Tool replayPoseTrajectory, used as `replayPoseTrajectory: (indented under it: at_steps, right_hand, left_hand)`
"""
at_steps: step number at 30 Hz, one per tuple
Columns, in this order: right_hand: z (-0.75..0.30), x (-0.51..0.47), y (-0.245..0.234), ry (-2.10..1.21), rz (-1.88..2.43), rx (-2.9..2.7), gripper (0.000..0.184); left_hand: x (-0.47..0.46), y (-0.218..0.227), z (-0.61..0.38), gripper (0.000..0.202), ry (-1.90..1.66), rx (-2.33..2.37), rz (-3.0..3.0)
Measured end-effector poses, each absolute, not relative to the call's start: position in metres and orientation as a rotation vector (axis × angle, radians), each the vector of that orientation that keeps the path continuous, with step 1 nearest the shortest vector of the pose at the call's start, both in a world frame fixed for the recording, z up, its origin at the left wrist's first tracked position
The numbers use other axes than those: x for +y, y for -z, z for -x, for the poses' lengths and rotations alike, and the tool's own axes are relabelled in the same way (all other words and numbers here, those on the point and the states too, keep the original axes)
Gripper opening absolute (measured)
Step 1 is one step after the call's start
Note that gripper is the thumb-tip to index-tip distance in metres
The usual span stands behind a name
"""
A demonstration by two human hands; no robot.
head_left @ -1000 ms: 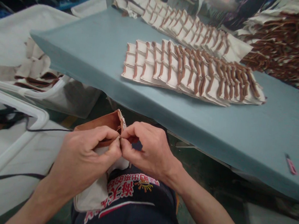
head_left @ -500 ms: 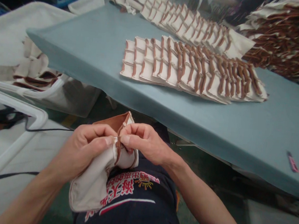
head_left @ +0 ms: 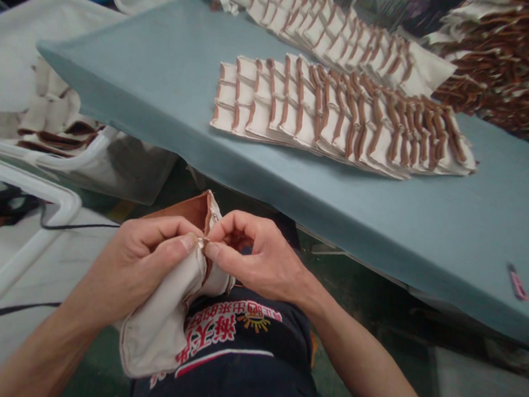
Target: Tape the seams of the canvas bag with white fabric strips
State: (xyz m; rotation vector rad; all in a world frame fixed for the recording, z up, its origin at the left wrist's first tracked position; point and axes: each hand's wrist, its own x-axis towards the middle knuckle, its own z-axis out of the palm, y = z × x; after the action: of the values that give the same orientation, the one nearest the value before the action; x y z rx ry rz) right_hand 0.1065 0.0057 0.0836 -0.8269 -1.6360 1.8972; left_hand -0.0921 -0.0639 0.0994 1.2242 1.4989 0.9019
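Observation:
A sewn cream fabric piece with brown lining and brown seam edges [head_left: 155,331] hangs over my lap. My left hand [head_left: 152,263] pinches its seam between thumb and index finger. Right beside it, the thumb and index finger of my right hand [head_left: 255,253] are closed on the same seam, the fingertips of both hands nearly touching. A brown flap of the piece [head_left: 184,213] sticks up behind my fingers. The exact spot between the fingertips is too small to make out.
Before me stands a blue-grey table [head_left: 163,84] with overlapping rows of similar cream-and-brown pieces [head_left: 291,102]. A brown heap [head_left: 516,72] is at the back right. A small pink-handled tool [head_left: 517,284] lies at the right. White bins [head_left: 74,200] stand to the left.
Both hands and the fabric piece have shifted slightly left. The seam is still pinched between the fingers, and the brown flap leans further left.

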Motion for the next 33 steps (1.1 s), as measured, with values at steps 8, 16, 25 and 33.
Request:
replayPoseTrajectory:
  at_steps: [8,16,25,33]
  right_hand:
    - [-0.107,0.01,-0.083,-1.937,0.756,-1.669,0.024]
    - [-0.107,0.011,-0.085,-1.806,0.875,-1.796,0.02]
    - [-0.102,0.015,-0.074,-2.08,0.748,-1.568,0.045]
    - [-0.103,0.018,-0.067,-1.826,0.737,-1.644,0.036]
  left_hand:
    - [-0.065,-0.099,0.096,0.033,-0.903,1.465,-1.438]
    - [-0.066,-0.091,0.099,0.028,-0.908,1.328,-1.481]
    - [-0.067,-0.092,0.092,0.016,-0.864,1.334,-1.146]
    - [-0.061,-0.099,0.098,0.023,-0.859,1.387,-1.283]
